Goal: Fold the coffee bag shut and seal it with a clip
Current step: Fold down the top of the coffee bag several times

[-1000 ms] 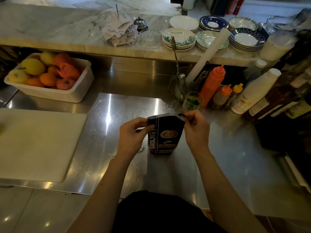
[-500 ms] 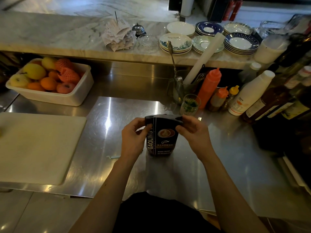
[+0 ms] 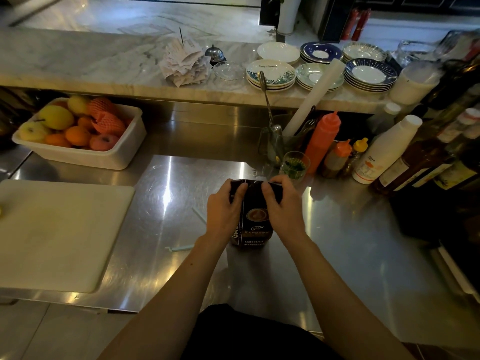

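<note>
A dark coffee bag (image 3: pixel 254 226) with a coffee-cup picture stands upright on the steel counter (image 3: pixel 161 203) in front of me. My left hand (image 3: pixel 224 211) grips its upper left side, thumb over the folded top. My right hand (image 3: pixel 281 206) covers the upper right side, fingers pressing the top fold down. A thin pale blue clip (image 3: pixel 181 247) lies flat on the counter just left of the bag, touched by neither hand. The bag's top edge is mostly hidden under my fingers.
A white cutting board (image 3: pixel 57 235) lies at the left. A white tub of fruit (image 3: pixel 78 131) sits at the back left. A glass of herbs (image 3: pixel 294 166), squeeze bottles (image 3: pixel 322 141) and sauce bottles (image 3: pixel 381 152) crowd the right. Stacked plates (image 3: pixel 271 74) line the marble shelf.
Both hands have slid from the bag's sides up over its top and now press the fold down. The bag stays upright in the same spot.
</note>
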`<move>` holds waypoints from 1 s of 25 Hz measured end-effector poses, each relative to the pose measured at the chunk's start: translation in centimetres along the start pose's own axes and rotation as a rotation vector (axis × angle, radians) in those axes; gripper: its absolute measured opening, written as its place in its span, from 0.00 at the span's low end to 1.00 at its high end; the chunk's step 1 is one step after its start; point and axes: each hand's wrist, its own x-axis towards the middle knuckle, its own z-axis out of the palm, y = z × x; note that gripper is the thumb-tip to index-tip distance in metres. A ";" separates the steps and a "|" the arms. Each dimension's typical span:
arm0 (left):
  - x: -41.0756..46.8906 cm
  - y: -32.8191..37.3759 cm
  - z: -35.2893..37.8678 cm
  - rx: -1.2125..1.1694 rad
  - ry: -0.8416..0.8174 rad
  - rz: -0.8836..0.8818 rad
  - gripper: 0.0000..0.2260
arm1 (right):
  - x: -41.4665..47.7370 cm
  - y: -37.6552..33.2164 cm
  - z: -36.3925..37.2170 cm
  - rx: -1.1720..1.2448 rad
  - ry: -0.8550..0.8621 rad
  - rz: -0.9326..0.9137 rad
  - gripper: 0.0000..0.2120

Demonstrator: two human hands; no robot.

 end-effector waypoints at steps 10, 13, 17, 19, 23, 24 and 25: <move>0.8 0.3 3.2 0.080 0.181 -0.132 0.15 | 0.1 -1.1 2.9 -0.130 0.327 0.037 0.10; 0.9 0.2 3.2 0.072 0.163 -0.165 0.14 | 0.1 -1.4 2.8 -0.139 0.337 0.023 0.10; 0.4 -0.1 3.2 0.057 0.134 -0.104 0.13 | 0.1 -0.8 2.4 -0.124 0.325 0.028 0.09; 0.5 -0.3 3.0 0.071 0.121 -0.100 0.13 | 0.1 -0.5 2.3 -0.129 0.323 0.023 0.08; 0.6 -1.1 2.2 0.110 0.098 -0.046 0.15 | 0.1 -0.1 2.3 -0.144 0.273 0.023 0.09; 0.5 -1.2 2.0 0.111 0.099 -0.033 0.15 | 0.1 0.1 2.4 -0.151 0.267 0.013 0.09; 0.5 -1.2 1.8 0.106 0.104 -0.022 0.15 | 0.1 0.2 2.4 -0.153 0.266 0.003 0.09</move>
